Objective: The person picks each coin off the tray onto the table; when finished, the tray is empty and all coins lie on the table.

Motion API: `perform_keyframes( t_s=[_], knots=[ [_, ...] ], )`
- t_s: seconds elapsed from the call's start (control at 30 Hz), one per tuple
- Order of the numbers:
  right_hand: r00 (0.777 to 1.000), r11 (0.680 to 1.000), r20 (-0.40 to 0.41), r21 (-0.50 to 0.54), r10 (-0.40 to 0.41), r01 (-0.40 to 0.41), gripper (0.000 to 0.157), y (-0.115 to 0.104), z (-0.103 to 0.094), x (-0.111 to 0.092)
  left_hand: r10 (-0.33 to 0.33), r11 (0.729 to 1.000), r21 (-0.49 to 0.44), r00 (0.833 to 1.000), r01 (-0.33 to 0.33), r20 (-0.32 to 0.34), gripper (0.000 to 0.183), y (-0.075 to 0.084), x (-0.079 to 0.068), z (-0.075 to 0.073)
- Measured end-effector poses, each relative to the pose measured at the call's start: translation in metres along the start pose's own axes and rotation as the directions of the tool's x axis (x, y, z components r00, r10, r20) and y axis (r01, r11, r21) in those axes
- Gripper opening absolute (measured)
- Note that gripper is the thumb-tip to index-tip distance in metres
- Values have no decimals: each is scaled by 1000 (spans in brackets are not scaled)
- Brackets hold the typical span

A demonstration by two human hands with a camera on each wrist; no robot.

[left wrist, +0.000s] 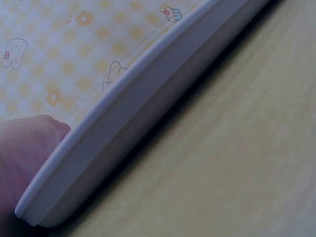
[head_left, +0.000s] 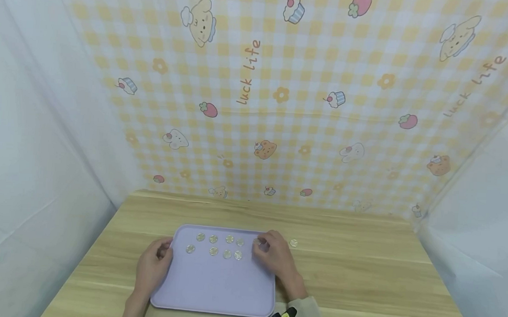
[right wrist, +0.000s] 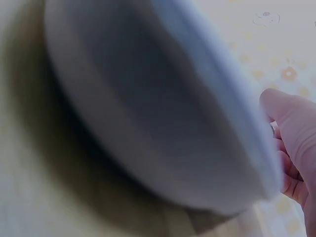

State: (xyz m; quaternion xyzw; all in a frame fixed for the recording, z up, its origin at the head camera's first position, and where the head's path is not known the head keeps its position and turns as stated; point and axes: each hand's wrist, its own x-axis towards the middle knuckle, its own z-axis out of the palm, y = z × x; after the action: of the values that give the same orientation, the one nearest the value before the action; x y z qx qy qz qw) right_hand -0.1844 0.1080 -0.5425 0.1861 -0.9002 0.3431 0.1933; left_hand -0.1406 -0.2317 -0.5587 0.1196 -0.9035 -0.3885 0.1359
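The left hand [head_left: 153,265], fingers curled, holds the left rim of the tray [head_left: 214,288], whose long axis runs left to right. 8 coins [head_left: 213,251] lie in its far half. The right hand [head_left: 277,256] pinches 1 coin [head_left: 256,242] over the far right corner; just right of this nearer hand, 1 loose coin [head_left: 293,243] lies on the worktop [head_left: 359,279].

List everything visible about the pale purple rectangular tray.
The pale purple rectangular tray has rounded corners, a raised rim and smooth, plastic-looking walls. It lies flat, open side up, on the light-brown wood-grain table. Eight round, shiny metallic coins lie in two rough rows on its far half; its near half is bare. The left hand grips its left edge. The right hand, apparently pinching another coin, is at its far right corner; contact there is unclear.
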Motion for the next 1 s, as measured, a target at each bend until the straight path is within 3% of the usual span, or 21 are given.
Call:
perform_keyframes(
  t_s=[0.57, 0.87, 1.0],
  knots=[
    [993, 994, -45, 27, 111, -110, 13, 23, -19, 2, -9, 1000, -9, 1000, 9, 10, 31, 2, 0, -1],
    [967, 968, -60, 46, 249, -246, 14, 33, -36, 1, 1, 1000, -6, 1000, -1, -5, 31, 2, -1, -1],
    [966, 971, -96, 30, 240, -238, 14, 42, -41, 2, 0, 1000, -8, 1000, 0, -3, 31, 2, -1, -1]
  ],
)
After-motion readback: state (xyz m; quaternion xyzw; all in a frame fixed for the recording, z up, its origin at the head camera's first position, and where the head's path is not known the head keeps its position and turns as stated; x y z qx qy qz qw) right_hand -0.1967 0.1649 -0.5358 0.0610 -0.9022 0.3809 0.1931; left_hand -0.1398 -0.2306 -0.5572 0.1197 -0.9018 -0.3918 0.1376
